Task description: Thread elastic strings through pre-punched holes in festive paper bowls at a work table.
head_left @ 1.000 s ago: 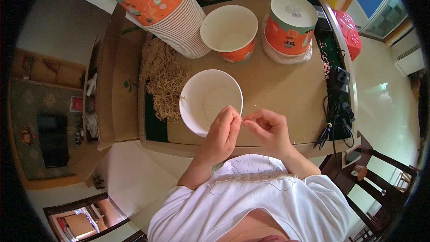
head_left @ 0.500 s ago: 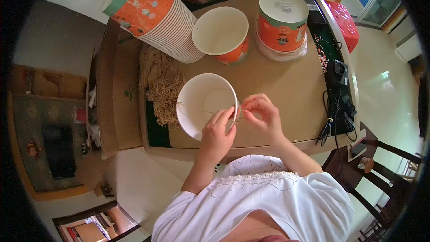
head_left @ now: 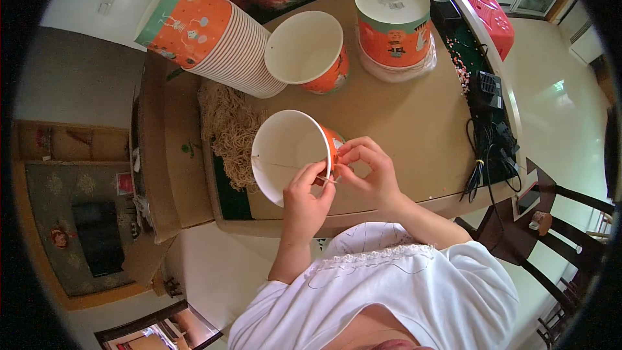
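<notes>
An orange paper bucket [head_left: 278,139] with a white inside lies tipped on the table in front of me, its mouth toward me and to the left. A thin twine [head_left: 275,164] crosses the mouth from the left rim to the right rim. My left hand [head_left: 306,202] is closed at the right rim, thumb and fingers pinching the rim and the twine, whose short end pokes out by the thumb. Just outside that rim, my right hand [head_left: 370,174] is closed, its fingertips pinched at the twine against the printed wall. The exact grip between the fingertips is partly hidden.
Beyond stand an open paper bucket [head_left: 304,45], an upturned bucket [head_left: 392,42] and a leaning nested stack [head_left: 227,48]. A heap of tan twine [head_left: 230,133] lies left, beside a cardboard box [head_left: 184,155]. Black cables [head_left: 481,155] and an adapter [head_left: 487,89] lie at the right edge.
The view has shifted slightly. The bucket has turned a little, so more of its orange outer wall shows. My right fingers have moved in against the rim, and the twine across the mouth shows more plainly.
</notes>
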### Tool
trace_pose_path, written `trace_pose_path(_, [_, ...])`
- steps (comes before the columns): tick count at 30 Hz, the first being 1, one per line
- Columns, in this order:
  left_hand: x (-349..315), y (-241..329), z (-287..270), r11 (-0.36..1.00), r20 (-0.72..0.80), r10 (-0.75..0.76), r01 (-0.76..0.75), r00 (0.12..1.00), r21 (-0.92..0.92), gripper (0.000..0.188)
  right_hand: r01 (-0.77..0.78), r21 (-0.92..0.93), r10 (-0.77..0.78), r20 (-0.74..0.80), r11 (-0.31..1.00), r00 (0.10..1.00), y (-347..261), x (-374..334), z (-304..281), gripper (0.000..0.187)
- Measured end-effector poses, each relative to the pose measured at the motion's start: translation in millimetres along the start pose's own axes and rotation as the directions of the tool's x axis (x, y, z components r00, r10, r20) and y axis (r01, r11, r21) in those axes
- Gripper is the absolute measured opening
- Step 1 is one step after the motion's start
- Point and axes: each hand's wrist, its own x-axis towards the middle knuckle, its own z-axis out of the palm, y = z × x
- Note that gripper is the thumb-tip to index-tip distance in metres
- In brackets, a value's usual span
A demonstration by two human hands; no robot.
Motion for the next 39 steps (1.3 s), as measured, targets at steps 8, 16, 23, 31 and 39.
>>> trace_pose_path(8, [3.4,-2.8,7.2,0.994,0.051,0.111,-0.112,0.992,0.002,0.025,0.008,-0.107,-0.01,-0.025,0.994,1.0,-0.8,-1.7,-4.2,0.013])
trace_pose_path(16, [7.6,-1.8,13.5,0.975,0.062,0.216,-0.218,0.974,0.039,0.015,-0.091,-0.087,0.093,0.017,0.992,0.996,0.9,-10.2,-20.4,0.013])
trace_pose_path(23, [9.1,-4.7,15.9,0.988,0.068,0.122,-0.128,0.99,0.091,0.006,0.051,-0.389,-0.038,0.041,0.92,0.998,-20.0,4.8,-37.7,0.022])
trace_pose_path(31, [12.1,-6.4,8.2,0.986,-0.034,0.165,-0.166,0.986,-0.032,0.007,0.538,-0.596,-0.042,0.646,0.596,0.762,-60.2,58.5,-25.9,0.013])
trace_pose_path(39, [3.9,-8.1,1.1,0.954,-0.02,0.121,-0.122,0.992,-0.274,0.012,0.498,-0.609,0.182,0.726,0.617,0.663,-75.3,64.5,-22.7,0.008])
